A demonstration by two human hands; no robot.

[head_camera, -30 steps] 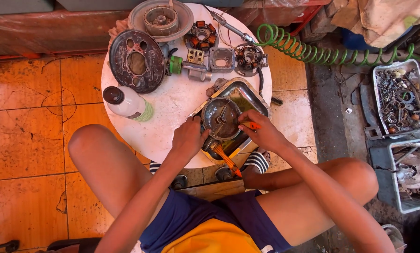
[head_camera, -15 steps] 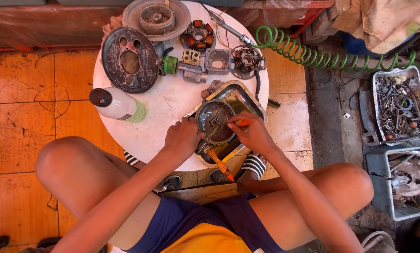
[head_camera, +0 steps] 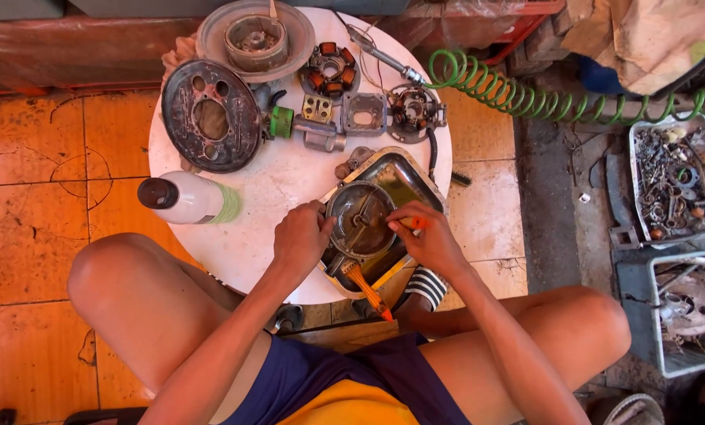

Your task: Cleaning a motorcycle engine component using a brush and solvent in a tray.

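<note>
A round dirty metal cover (head_camera: 360,219) sits in a rectangular metal tray (head_camera: 403,175) on the white round table (head_camera: 277,197). My left hand (head_camera: 301,236) grips the cover's left rim. My right hand (head_camera: 427,240) holds a small orange tool (head_camera: 414,223) against the cover's right side. An orange-handled brush (head_camera: 366,290) sticks out of the tray toward my lap.
On the table lie a white bottle (head_camera: 187,198) on its side, a dark round plate (head_camera: 209,116), a drum part (head_camera: 255,33), coil stators (head_camera: 330,69) and small housings. A green coiled hose (head_camera: 525,93) runs right. Two parts trays (head_camera: 675,181) sit on the floor at right.
The view has shifted slightly; both hands stay on the cover, my right hand working the orange tool a little along its right edge.
</note>
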